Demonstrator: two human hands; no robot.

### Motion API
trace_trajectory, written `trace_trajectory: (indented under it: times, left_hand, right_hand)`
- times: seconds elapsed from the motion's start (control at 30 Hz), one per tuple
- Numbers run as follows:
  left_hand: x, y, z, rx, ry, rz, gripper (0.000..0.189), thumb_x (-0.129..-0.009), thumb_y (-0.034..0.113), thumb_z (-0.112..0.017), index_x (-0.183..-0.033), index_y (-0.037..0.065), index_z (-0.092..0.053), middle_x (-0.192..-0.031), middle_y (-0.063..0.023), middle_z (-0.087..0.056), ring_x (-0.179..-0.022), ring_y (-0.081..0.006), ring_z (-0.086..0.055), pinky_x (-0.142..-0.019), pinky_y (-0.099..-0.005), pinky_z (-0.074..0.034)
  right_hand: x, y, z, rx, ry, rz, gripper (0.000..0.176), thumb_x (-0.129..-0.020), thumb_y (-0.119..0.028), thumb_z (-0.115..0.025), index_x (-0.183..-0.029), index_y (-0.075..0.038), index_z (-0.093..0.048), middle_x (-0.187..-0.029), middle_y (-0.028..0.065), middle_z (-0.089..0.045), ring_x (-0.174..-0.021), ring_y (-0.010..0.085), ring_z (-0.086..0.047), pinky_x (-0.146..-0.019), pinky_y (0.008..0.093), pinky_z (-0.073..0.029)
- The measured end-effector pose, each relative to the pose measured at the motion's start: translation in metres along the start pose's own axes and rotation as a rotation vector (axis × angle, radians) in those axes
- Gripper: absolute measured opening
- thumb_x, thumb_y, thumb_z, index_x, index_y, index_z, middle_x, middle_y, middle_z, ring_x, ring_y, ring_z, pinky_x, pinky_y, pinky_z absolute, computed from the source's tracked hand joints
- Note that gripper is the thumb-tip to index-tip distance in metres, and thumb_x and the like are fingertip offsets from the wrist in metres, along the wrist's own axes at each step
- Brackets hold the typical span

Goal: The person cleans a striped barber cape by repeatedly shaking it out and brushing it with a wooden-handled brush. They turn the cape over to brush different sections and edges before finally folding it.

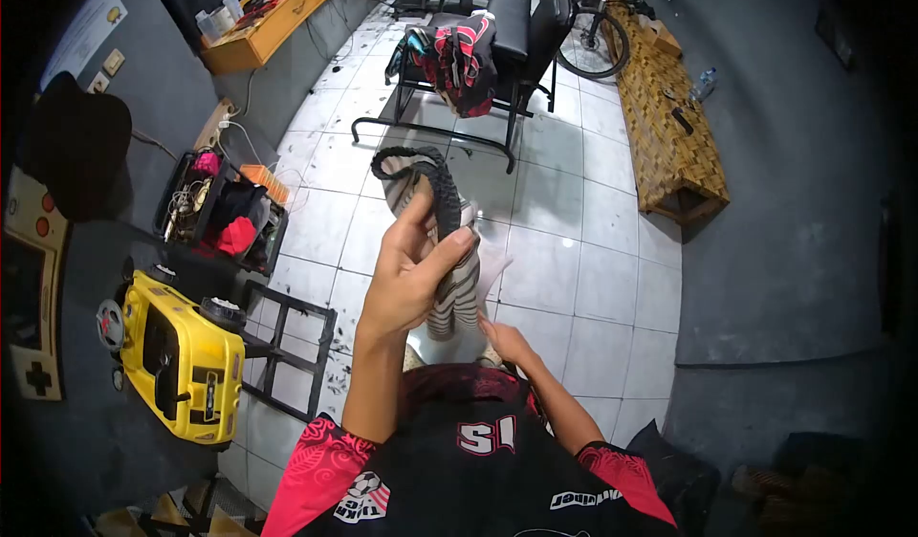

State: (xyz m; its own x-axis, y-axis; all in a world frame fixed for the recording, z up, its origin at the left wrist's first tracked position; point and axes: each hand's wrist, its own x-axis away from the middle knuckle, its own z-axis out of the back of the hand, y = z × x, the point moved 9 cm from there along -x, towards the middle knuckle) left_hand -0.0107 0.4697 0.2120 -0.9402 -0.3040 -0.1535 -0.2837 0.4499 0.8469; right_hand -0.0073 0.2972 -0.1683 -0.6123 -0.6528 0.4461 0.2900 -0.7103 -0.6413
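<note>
My left hand (pixel 409 274) is raised in front of my chest, thumb and fingers closed around the upper part of a striped garment (pixel 463 288). The cloth is grey and off-white, with a gathered black elastic band (pixel 445 193) at the top that loops out to the left. Below the hand the fabric hangs down in folds. Lower and to the right, my right hand (pixel 507 341) has its fingers pinched at the garment's lower edge, partly hidden by the cloth. A pale, thin flap (pixel 493 271) sticks out on the garment's right side.
Ahead stands a black barber-type chair (pixel 512 30) with clothes (pixel 464 59) draped over it. A yellow toy car (pixel 186 355), a black frame (pixel 292 350) and a crate (pixel 225 207) of items line the left. On the right lies a woven bench (pixel 660 107), near a bicycle (pixel 593 35).
</note>
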Motion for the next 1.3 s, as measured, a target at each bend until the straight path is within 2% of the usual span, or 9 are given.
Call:
trace_trajectory:
  times: [0.2, 0.3, 0.47, 0.63, 0.9, 1.03, 1.07, 1.2, 1.3]
  left_hand:
    - [-0.002, -0.002, 0.037, 0.341, 0.136, 0.006, 0.044, -0.082, -0.003, -0.057, -0.122, -0.001, -0.040, -0.102, -0.0052, -0.055, -0.091, -0.0097, -0.055, -0.082, -0.0231, -0.045]
    - [-0.005, -0.016, 0.049, 0.235, 0.185, 0.019, 0.046, -0.081, -0.004, -0.058, -0.124, 0.000, -0.040, -0.103, -0.0050, -0.055, -0.091, -0.0091, -0.054, -0.081, -0.0229, -0.045]
    - [-0.007, -0.031, 0.044, 0.063, 0.279, -0.039, 0.039, -0.083, -0.005, -0.055, -0.120, -0.002, -0.042, -0.100, -0.0032, -0.053, -0.087, -0.0069, -0.051, -0.076, -0.0200, -0.043]
    - [-0.013, -0.021, 0.031, -0.163, 0.299, -0.059, 0.035, -0.085, -0.001, -0.053, -0.119, -0.002, -0.044, -0.088, -0.0013, -0.054, -0.076, -0.0054, -0.051, -0.069, -0.0179, -0.042]
    - [-0.025, 0.036, 0.054, 0.148, 0.396, -0.276, 0.025, -0.084, -0.001, -0.058, -0.108, 0.002, -0.052, -0.091, -0.0015, -0.058, -0.078, -0.0060, -0.053, -0.071, -0.0195, -0.044]
    - [-0.014, 0.044, 0.071, -0.188, 0.537, -0.371, 0.025, -0.084, 0.003, -0.060, -0.107, -0.003, -0.054, -0.086, -0.0020, -0.059, -0.073, -0.0045, -0.052, -0.066, -0.0191, -0.043]
    - [-0.012, 0.042, 0.070, -0.331, 0.547, -0.355, 0.027, -0.084, 0.004, -0.060, -0.109, -0.004, -0.054, -0.085, -0.0022, -0.059, -0.072, -0.0047, -0.052, -0.065, -0.0194, -0.043]
    - [-0.006, 0.041, 0.046, -0.894, 0.514, -0.420, 0.032, -0.084, 0.008, -0.060, -0.111, -0.006, -0.055, -0.083, -0.0090, -0.060, -0.072, -0.0131, -0.056, -0.065, -0.0240, -0.045]
    - [-0.009, 0.037, 0.029, -1.082, 0.487, -0.389, 0.031, -0.085, 0.008, -0.056, -0.112, -0.006, -0.052, -0.081, -0.0148, -0.056, -0.069, -0.0205, -0.056, -0.062, -0.0312, -0.044]
  right_hand:
    - [0.020, 0.114, -0.028, -0.005, 0.022, -0.512, 0.060, -0.090, -0.042, -0.030, -0.084, 0.008, -0.062, -0.079, 0.0295, -0.060, -0.079, 0.0378, -0.062, -0.074, 0.0453, -0.047]
    - [0.004, 0.107, 0.014, -0.440, 0.395, -0.359, 0.050, -0.092, -0.045, -0.033, -0.063, -0.007, -0.049, -0.050, 0.0018, -0.045, -0.037, 0.0141, -0.044, -0.033, 0.0314, -0.036]
    - [0.074, -0.152, 0.149, -1.503, 0.438, -0.028, 0.044, -0.093, -0.050, -0.032, -0.070, -0.013, -0.036, -0.052, -0.0048, -0.027, -0.037, 0.0053, -0.026, -0.032, 0.0214, -0.025]
    - [0.069, -0.207, 0.122, -0.973, 0.295, 0.191, 0.044, -0.096, -0.043, -0.030, -0.074, -0.006, -0.041, -0.056, -0.0022, -0.037, -0.045, 0.0063, -0.037, -0.041, 0.0225, -0.031]
    - [-0.011, 0.045, -0.046, 0.265, -0.161, 0.110, 0.032, -0.089, -0.027, -0.037, -0.099, -0.004, -0.057, -0.088, 0.0244, -0.061, -0.081, 0.0424, -0.058, -0.073, 0.0489, -0.045]
    - [0.007, 0.083, 0.010, 0.054, 0.029, -0.421, 0.050, -0.091, -0.037, -0.032, -0.094, 0.003, -0.062, -0.087, 0.0290, -0.059, -0.083, 0.0437, -0.058, -0.074, 0.0499, -0.044]
    - [-0.002, 0.078, 0.026, -0.052, 0.229, -0.293, 0.058, -0.092, -0.041, -0.030, -0.067, 0.004, -0.056, -0.052, 0.0184, -0.055, -0.049, 0.0305, -0.058, -0.045, 0.0419, -0.044]
    - [0.035, -0.091, 0.128, -1.144, 0.350, -0.094, 0.040, -0.095, -0.044, -0.029, -0.072, -0.013, -0.037, -0.051, -0.0052, -0.030, -0.037, 0.0058, -0.028, -0.033, 0.0231, -0.028]
    - [0.060, -0.175, 0.156, -1.369, 0.320, 0.124, 0.039, -0.095, -0.046, -0.027, -0.080, -0.011, -0.037, -0.054, -0.0033, -0.032, -0.038, 0.0057, -0.028, -0.034, 0.0217, -0.028]
